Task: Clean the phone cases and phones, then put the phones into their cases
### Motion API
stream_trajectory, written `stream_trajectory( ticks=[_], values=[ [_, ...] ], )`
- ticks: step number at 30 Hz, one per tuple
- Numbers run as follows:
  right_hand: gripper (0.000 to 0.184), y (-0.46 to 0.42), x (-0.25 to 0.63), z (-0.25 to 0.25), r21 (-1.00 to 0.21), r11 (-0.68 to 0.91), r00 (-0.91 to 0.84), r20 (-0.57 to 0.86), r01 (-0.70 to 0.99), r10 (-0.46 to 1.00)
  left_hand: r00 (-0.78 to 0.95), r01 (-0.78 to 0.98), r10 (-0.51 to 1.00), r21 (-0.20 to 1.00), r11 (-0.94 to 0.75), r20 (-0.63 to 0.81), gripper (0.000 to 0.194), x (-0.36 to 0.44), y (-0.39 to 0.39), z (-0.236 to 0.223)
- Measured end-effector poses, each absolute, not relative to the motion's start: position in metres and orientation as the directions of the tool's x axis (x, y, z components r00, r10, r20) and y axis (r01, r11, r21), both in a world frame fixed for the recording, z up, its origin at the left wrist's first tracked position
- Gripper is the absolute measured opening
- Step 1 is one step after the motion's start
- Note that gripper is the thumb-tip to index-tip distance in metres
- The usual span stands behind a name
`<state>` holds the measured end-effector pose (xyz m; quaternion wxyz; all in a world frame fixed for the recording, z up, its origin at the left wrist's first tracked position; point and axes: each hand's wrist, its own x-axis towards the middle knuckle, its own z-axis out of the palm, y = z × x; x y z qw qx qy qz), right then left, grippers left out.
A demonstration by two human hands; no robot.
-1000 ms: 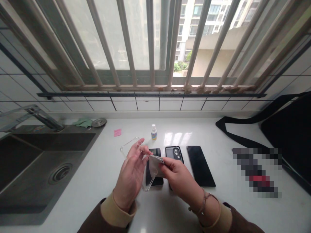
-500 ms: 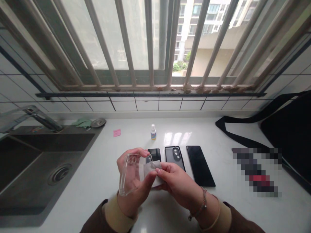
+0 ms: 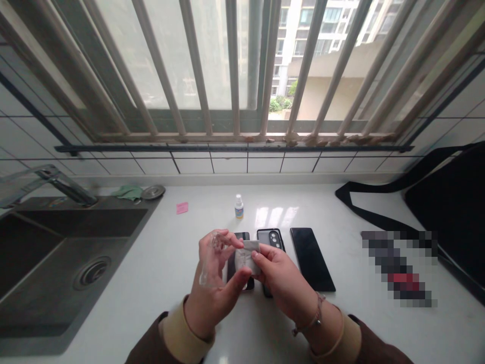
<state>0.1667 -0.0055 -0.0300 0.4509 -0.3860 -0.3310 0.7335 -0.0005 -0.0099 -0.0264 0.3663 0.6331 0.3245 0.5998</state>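
Head cam, L hand (image 3: 212,298) fingers clamped on clear case (image 3: 211,265), long axis fore-aft, R hand (image 3: 282,275) fingers pinching grey cloth (image 3: 247,257)

1. The glossy white countertop (image 3: 144,303) is being viewed from the head above.
2. The view is being directed forward and down, towards beige window bars (image 3: 194,65).
3. The bare left hand (image 3: 214,298) and bare right hand (image 3: 284,278) are being shown quite near.
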Motion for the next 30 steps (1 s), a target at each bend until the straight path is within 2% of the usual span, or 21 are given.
stream_trajectory(
  ticks=[5,10,13,18,20,22,24,26,28,30],
  values=[
    [0.033,-0.01,0.163,-0.031,-0.771,-0.501,-0.433,-0.326,-0.393,0.84,-0.068,-0.016,0.848,0.849,-0.528,0.526,0.073,-0.001,-0.01,-0.027],
    [0.03,-0.013,0.164,-0.027,-0.718,-0.569,-0.501,-0.348,-0.401,0.792,-0.163,0.072,0.79,0.806,-0.588,0.591,0.073,-0.002,-0.006,-0.025],
    [0.028,-0.012,0.167,-0.028,-0.657,-0.59,-0.515,-0.339,-0.47,0.787,-0.091,0.199,0.774,0.773,-0.603,0.627,0.075,-0.005,-0.005,-0.024],
    [0.03,-0.012,0.17,-0.026,-0.624,-0.61,-0.564,-0.309,-0.488,0.766,0.116,0.311,0.525,0.471,-0.825,0.843,0.107,-0.01,0.001,-0.026],
    [0.031,-0.012,0.171,-0.024,-0.623,-0.619,-0.568,-0.318,-0.479,0.759,0.159,0.338,0.513,0.441,-0.831,0.844,0.108,-0.012,0.003,-0.027],
    [0.033,-0.011,0.171,-0.023,-0.623,-0.626,-0.568,-0.33,-0.469,0.754,0.13,0.345,0.563,0.495,-0.798,0.816,0.097,-0.013,0.002,-0.027],
    [0.035,-0.009,0.172,-0.024,-0.638,-0.613,-0.544,-0.339,-0.467,0.767,0.029,0.333,0.674,0.629,-0.702,0.738,0.083,-0.012,-0.001,-0.025],
    [0.04,-0.005,0.173,-0.026,-0.701,-0.534,-0.447,-0.331,-0.473,0.831,-0.109,0.261,0.775,0.77,-0.582,0.623,0.072,-0.011,-0.004,-0.022],
    [0.045,-0.001,0.176,-0.028,-0.807,-0.371,-0.264,-0.275,-0.46,0.925,-0.201,0.096,0.86,0.883,-0.46,0.47,0.065,-0.009,-0.005,-0.016],
    [0.046,0.003,0.182,-0.029,-0.915,-0.184,-0.071,-0.17,-0.359,0.983,-0.137,-0.145,0.958,0.951,-0.272,0.253,0.057,-0.007,-0.004,-0.009]
  ],
)
